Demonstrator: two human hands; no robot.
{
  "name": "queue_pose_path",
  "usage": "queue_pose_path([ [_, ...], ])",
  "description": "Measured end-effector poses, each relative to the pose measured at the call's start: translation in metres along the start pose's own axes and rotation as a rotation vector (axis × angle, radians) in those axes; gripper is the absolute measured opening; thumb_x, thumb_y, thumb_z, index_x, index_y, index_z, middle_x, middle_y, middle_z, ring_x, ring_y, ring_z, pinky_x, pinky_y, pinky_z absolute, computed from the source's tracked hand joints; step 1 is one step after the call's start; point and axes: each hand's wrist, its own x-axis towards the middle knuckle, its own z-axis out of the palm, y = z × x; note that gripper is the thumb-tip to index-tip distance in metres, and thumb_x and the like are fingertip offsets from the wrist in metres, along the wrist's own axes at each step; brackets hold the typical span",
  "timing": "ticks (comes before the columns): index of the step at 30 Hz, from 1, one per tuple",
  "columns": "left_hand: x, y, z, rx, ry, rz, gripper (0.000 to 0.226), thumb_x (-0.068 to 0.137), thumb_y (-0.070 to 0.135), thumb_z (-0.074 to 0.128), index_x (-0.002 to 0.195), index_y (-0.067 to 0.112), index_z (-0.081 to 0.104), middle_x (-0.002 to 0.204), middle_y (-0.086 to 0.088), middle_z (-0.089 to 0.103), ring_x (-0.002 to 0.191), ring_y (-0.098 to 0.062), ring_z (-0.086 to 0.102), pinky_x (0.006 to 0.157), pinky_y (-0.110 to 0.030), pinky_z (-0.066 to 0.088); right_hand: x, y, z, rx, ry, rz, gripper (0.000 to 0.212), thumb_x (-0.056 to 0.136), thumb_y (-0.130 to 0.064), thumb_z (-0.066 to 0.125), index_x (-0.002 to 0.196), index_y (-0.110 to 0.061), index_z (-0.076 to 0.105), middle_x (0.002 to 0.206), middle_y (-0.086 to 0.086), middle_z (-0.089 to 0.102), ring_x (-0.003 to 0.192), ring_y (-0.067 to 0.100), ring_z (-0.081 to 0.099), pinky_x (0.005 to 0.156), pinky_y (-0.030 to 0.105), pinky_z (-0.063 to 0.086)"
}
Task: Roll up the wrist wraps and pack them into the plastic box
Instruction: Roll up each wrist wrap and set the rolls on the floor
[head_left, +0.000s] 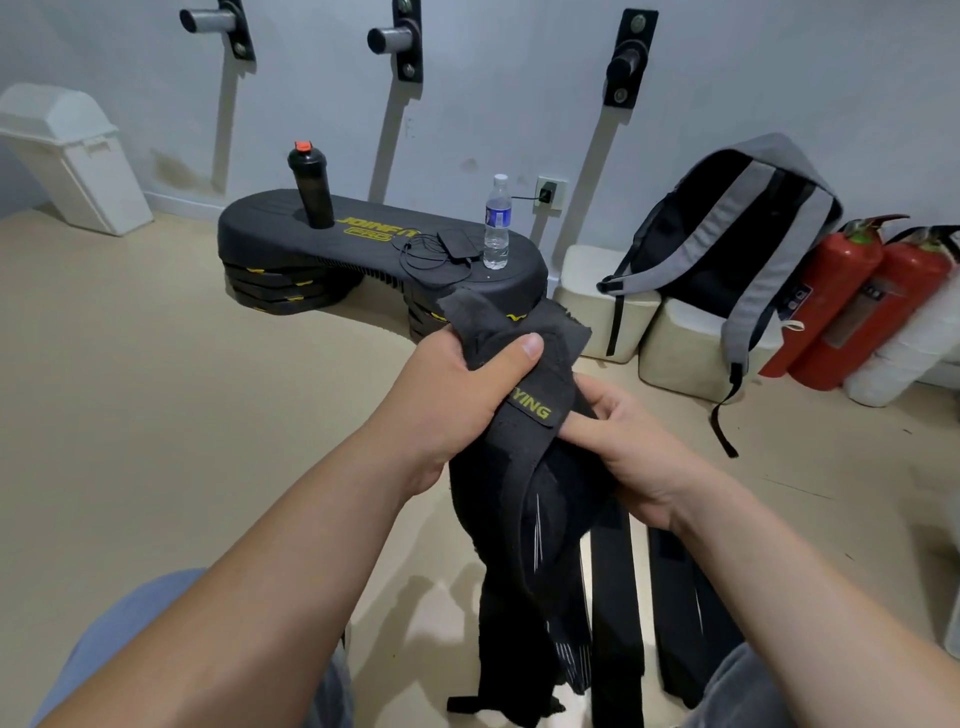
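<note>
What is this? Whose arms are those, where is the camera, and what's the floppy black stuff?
There is no machine here, those are a person's own two arms. The camera sits on their head and looks down, so you see what they see. The left hand grips a bunch of black wrist wraps with the thumb on top. The right hand pinches them lower down with its fingers. The long ends hang loose, not rolled. Behind, on the floor, a black step platform carries a black shaker bottle and a clear water bottle. To the right is a grey backpack beside red fire extinguishers. I can't see a plastic box.
</note>
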Motion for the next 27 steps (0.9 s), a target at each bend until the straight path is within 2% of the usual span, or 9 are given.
queue_pose_path([
  [3, 0.001, -0.003, -0.003, 0.127, 0.037, -0.037, 0.021, 0.100, 0.038, 0.072, 0.112, 0.021, 0.075, 0.103, 0.007, 0.082, 0.097, -0.009, 0.078, 0.088, -0.034, 0.062, 0.002, 0.001, 0.000, -0.011, -0.010, -0.017, 0.030, 0.082, -0.019, 0.086, 0.110, -0.013, 0.079, 0.116, 0.018, 0.078, 0.107, 0.031, 0.076, 0.093, 0.041, 0.060],
  [8, 0.001, -0.004, -0.004, 0.197, -0.048, -0.157, 0.026, 0.097, 0.041, 0.073, 0.119, 0.028, 0.068, 0.100, 0.010, 0.081, 0.089, -0.004, 0.078, 0.073, -0.020, 0.060, 0.009, 0.002, -0.002, -0.067, 0.108, -0.073, 0.025, 0.090, -0.006, 0.077, 0.115, -0.010, 0.077, 0.114, 0.017, 0.079, 0.108, 0.034, 0.076, 0.094, 0.045, 0.061],
  [12, 0.005, -0.007, -0.010, 0.311, -0.150, -0.250, 0.029, 0.091, 0.032, 0.082, 0.112, 0.015, 0.072, 0.095, -0.001, 0.083, 0.085, -0.016, 0.080, 0.082, -0.034, 0.065, 0.013, -0.001, -0.009, -0.128, 0.306, -0.108, 0.025, 0.089, 0.005, 0.073, 0.105, -0.014, 0.078, 0.099, 0.006, 0.082, 0.093, 0.021, 0.078, 0.076, 0.031, 0.063],
  [14, 0.006, -0.007, -0.011, 0.355, -0.105, -0.223, 0.020, 0.093, 0.029, 0.080, 0.096, 0.011, 0.073, 0.081, 0.000, 0.079, 0.070, -0.014, 0.075, 0.065, -0.027, 0.060, 0.017, -0.001, -0.018, -0.135, 0.416, -0.090, 0.023, 0.090, 0.004, 0.070, 0.099, -0.016, 0.078, 0.094, 0.007, 0.082, 0.090, 0.024, 0.078, 0.074, 0.034, 0.063],
  [16, 0.007, -0.005, -0.011, 0.382, -0.002, -0.168, 0.023, 0.097, 0.028, 0.074, 0.088, 0.007, 0.070, 0.070, 0.000, 0.071, 0.060, -0.014, 0.065, 0.055, -0.025, 0.050, 0.019, -0.001, -0.025, -0.085, 0.475, -0.048, 0.016, 0.095, -0.004, 0.069, 0.095, -0.018, 0.078, 0.093, 0.008, 0.081, 0.088, 0.027, 0.078, 0.077, 0.038, 0.061],
  [18, 0.008, -0.003, -0.011, 0.370, 0.101, -0.113, 0.024, 0.099, 0.028, 0.070, 0.089, 0.007, 0.068, 0.073, -0.002, 0.068, 0.064, -0.016, 0.061, 0.059, -0.028, 0.047, 0.020, -0.001, -0.030, -0.015, 0.531, 0.009, 0.008, 0.100, -0.019, 0.070, 0.098, -0.017, 0.077, 0.095, 0.008, 0.082, 0.088, 0.026, 0.078, 0.078, 0.039, 0.061],
  [21, 0.010, 0.000, -0.012, 0.301, 0.214, -0.078, 0.020, 0.101, 0.028, 0.067, 0.094, 0.010, 0.070, 0.088, -0.008, 0.076, 0.077, -0.023, 0.067, 0.070, -0.034, 0.050, 0.021, 0.000, -0.029, 0.006, 0.562, 0.029, 0.020, 0.103, -0.031, 0.067, 0.097, -0.013, 0.073, 0.088, 0.003, 0.079, 0.083, 0.023, 0.074, 0.078, 0.038, 0.061],
  [24, 0.007, 0.001, -0.007, 0.233, 0.160, -0.095, 0.017, 0.104, 0.029, 0.064, 0.100, 0.015, 0.073, 0.100, -0.008, 0.079, 0.092, -0.025, 0.074, 0.080, -0.038, 0.057, 0.020, -0.001, -0.024, 0.022, 0.502, 0.020, 0.021, 0.105, -0.033, 0.064, 0.104, -0.015, 0.075, 0.095, 0.003, 0.082, 0.088, 0.021, 0.078, 0.075, 0.033, 0.061],
  [27, 0.006, 0.003, -0.004, 0.185, 0.089, -0.138, 0.021, 0.104, 0.029, 0.060, 0.104, 0.012, 0.072, 0.095, -0.002, 0.078, 0.086, -0.019, 0.071, 0.078, -0.037, 0.054, 0.018, -0.003, -0.019, 0.042, 0.465, -0.011, 0.019, 0.106, -0.032, 0.063, 0.115, -0.020, 0.075, 0.105, 0.002, 0.082, 0.098, 0.018, 0.079, 0.072, 0.026, 0.062],
])
